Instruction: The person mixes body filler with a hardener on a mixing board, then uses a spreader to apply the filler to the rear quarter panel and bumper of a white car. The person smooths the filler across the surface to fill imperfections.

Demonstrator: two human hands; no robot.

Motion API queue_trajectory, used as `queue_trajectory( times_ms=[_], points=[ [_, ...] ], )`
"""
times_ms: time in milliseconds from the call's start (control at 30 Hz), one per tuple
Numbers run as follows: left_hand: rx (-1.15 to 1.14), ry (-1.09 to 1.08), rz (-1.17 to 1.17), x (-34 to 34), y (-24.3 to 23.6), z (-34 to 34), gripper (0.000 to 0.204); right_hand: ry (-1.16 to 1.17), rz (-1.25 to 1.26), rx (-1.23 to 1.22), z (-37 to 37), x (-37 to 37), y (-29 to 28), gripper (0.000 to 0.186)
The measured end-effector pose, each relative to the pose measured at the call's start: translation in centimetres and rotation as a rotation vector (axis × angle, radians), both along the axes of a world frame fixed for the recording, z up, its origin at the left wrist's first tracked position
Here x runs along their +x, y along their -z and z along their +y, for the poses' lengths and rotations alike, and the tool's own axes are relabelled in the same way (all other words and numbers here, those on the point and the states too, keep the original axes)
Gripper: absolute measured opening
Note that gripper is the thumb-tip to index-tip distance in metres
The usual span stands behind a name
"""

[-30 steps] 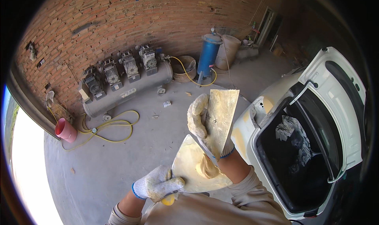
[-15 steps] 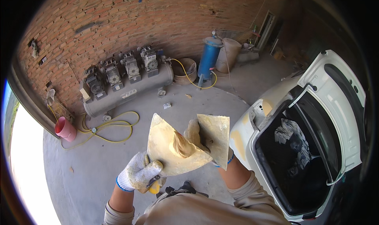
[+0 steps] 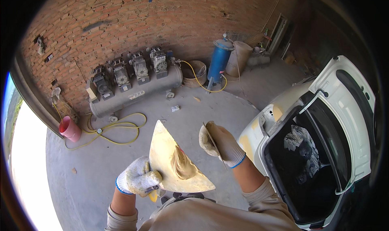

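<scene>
My left hand [image 3: 137,176], in a white knit glove with a blue cuff, is closed on the edge of a pale, putty-smeared board [image 3: 164,156] that has a pointed corner. A swirled mound of beige body filler [image 3: 183,167] lies on it. Below the glove a small yellow piece [image 3: 153,195] sticks out, and I cannot tell what it belongs to. Off to the right, my gloved right hand [image 3: 227,146] grips a thin flat filler spreader [image 3: 213,140], seen nearly edge-on, with fingers on both sides. The spreader is apart from the board.
A white car [image 3: 259,150] with its tailgate [image 3: 348,109] raised stands at the right, tan filler patches on its body. A grey air compressor [image 3: 137,95], a blue tank [image 3: 220,61], a yellow hose [image 3: 121,142] and a pink bucket [image 3: 71,130] stand or lie by the brick wall.
My right hand has moved the spreader away from the board, turning it from face-on to edge-on. The board has sunk slightly lower, and the filler mound looks more swirled.
</scene>
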State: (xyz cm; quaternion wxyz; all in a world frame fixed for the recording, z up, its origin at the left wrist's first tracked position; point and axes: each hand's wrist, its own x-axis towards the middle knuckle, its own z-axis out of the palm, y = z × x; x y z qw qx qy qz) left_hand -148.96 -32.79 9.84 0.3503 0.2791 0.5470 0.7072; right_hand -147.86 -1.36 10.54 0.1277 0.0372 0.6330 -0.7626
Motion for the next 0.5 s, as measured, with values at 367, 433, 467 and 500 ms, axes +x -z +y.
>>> queue_trajectory(
  times_ms=[367,433,467,500],
  points=[
    [-0.09,-0.357,-0.003,-0.7,2.1,-1.8,0.048,0.059,0.858,0.726,0.5,5.0,-7.3,0.016],
    [-0.103,-0.292,-0.009,-0.7,1.5,-1.7,0.044,0.012,0.966,0.91,-0.3,5.2,-7.8,0.021],
    [-0.106,-0.28,-0.003,-0.7,1.2,-1.5,0.044,-0.019,0.999,0.932,-0.7,5.3,-7.7,0.024],
    [-0.108,-0.265,0.003,-0.6,0.8,-1.4,0.044,-0.097,1.03,0.999,-1.0,5.1,-7.7,0.024]
  ],
)
